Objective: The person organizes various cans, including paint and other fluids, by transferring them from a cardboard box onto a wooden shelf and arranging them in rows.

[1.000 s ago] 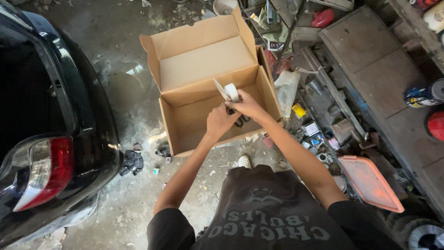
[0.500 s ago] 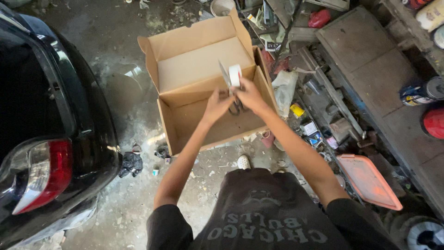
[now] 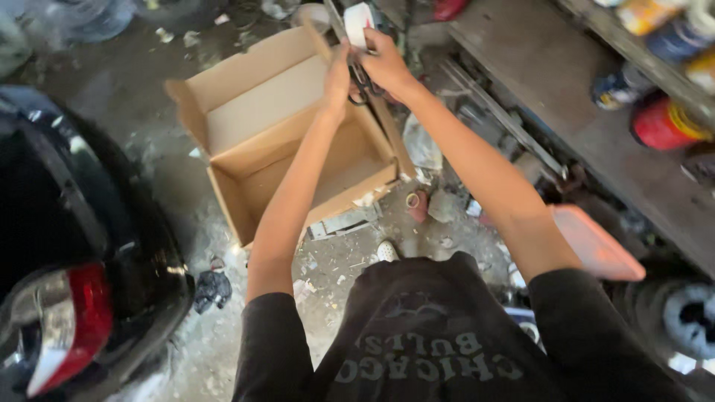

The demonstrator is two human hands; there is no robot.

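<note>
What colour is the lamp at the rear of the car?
The lamp is red with a clear part, seen in the head view.

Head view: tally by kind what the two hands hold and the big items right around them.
Cardboard box, open: 1
White object held in the right hand beside the left hand: 1
Black car rear with red tail light: 1
Orange-pink tray: 1
Red can on the shelf: 1
Total: 5
</note>
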